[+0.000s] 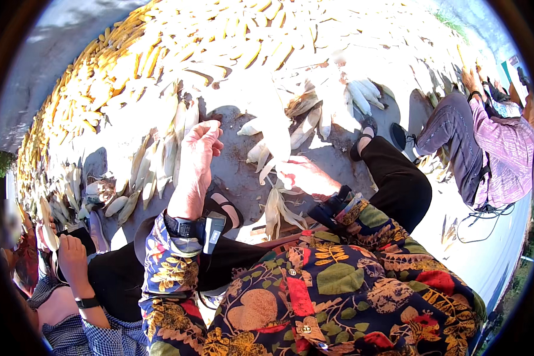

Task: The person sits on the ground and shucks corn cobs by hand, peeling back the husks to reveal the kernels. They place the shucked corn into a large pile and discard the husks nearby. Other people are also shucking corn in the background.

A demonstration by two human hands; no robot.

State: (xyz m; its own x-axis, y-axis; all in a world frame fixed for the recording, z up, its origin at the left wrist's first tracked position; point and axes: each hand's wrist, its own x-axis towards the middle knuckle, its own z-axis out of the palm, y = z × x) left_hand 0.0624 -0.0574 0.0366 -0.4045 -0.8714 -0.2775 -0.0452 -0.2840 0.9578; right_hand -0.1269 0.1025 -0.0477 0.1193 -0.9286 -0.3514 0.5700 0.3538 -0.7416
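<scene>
My left hand [200, 147] is raised at the middle left, its fingers curled in against the thumb, and nothing shows in it. To its right, my right hand [309, 175] has its fingers closed at the lower end of a pale ear of corn [279, 138], partly washed out by glare. Below those fingers hang loose, dry corn husks [276, 207]. Several husked-over ears [158, 158] lean together just left of my left hand. More pale ears [309, 124] lie beyond my right hand.
Yellow, bare corn cobs [115, 84] spread in a wide heap across the far ground. At the left, another person's hand [73, 258] is close to my left arm. A person in a pink top [503, 151] sits at the right. A black cable [483, 222] lies near that person.
</scene>
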